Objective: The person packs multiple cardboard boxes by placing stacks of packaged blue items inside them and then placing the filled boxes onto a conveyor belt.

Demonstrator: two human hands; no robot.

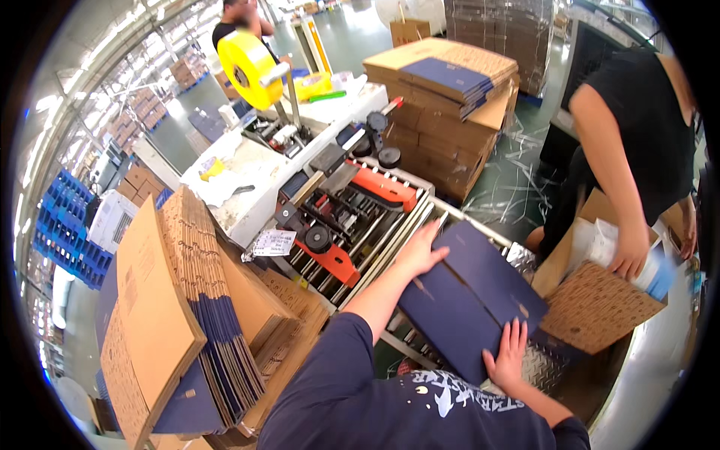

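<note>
1. As we look down from the head camera, both of our hands lie flat and open on a dark blue carton (469, 296), which rests at the near end of the sealing machine (352, 217) — nothing is gripped, only pressed with spread fingers.
2. The left hand (421, 251) is on the far upper-left corner of the carton, next to the machine's rollers; the right hand (510, 352) is on the near lower edge, close to our body.
3. The carton lies between the two hands. Its long axis runs on a diagonal, from near-left to far-right, and the closed flap seam runs down the middle of the top along this line.
4. The left hand is the one nearer to the machine; the orange guide parts (386, 187) and the yellow tape roll (247, 67) are further on from it, up and left.
5. The carton looks matte, dark navy, with two top flaps meeting flat — no tape is visible on the seam.
6. At the right, another person's hand (630, 259) reaches into an open brown box (600, 307), just beside our carton. Flat folded cartons (187, 315) lean in a stack at our left.
</note>
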